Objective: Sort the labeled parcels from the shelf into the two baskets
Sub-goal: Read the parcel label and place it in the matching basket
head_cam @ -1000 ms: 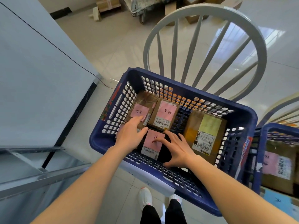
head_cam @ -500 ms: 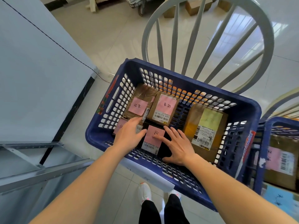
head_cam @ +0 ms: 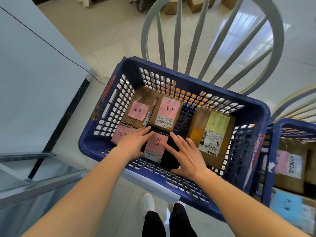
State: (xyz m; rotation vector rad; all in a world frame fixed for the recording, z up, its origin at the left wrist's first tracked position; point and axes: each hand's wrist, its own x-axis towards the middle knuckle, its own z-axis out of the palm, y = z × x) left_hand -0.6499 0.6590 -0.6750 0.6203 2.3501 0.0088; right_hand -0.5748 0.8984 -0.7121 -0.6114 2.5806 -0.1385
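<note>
Inside blue basket (head_cam: 256, 120): both hands (head_cam: 135, 142) (head_cam: 186, 154) flat, fingers straight, flanking black parcel (head_cam: 169, 159); brown parcels (head_cam: 165, 115) crowd around.

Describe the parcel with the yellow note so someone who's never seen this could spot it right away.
Find the big blue basket on the white chair. At its right end, apart from the others, lies a brown parcel. It alone carries a yellow note; the other parcels in that basket carry pink ones.

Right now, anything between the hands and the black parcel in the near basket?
Nothing visible. Left hand and right hand already rest on the black parcel, fingers flat, inside the blue basket.
</note>
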